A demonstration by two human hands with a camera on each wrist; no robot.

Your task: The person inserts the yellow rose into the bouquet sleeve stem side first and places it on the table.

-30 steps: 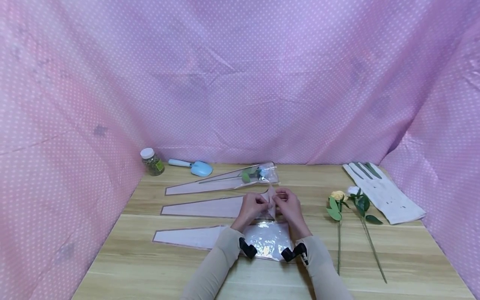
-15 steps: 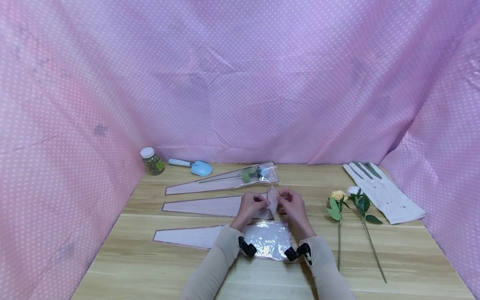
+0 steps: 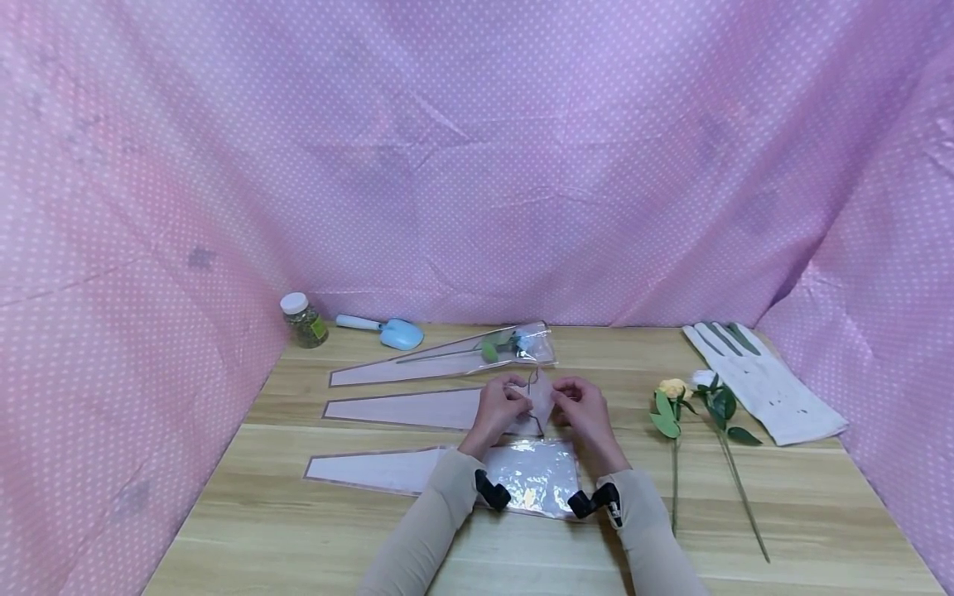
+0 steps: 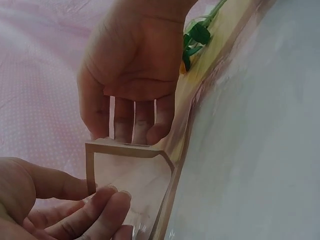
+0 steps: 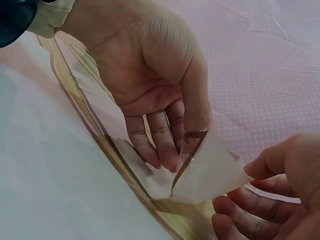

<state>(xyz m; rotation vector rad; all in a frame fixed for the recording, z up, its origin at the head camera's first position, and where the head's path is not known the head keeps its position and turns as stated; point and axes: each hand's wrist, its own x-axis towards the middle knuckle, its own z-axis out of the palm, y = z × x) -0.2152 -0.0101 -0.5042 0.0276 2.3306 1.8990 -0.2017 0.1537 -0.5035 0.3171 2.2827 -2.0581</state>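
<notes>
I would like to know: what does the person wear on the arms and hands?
The left sleeve and right sleeve are plain beige and reach the wrists. A small black device sits at each wrist. The left hand and right hand are bare.

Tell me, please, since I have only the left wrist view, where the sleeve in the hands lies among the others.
Observer: The middle sleeve of three is the one the left hand and right hand pinch.
Operator: Thank you; does either of the others hold a flower?
Observer: Yes, the far sleeve holds a pale blue flower.
Operator: And how many loose flowers are there?
Observer: Two, a yellow flower and a white flower, both right of the right hand.
</notes>
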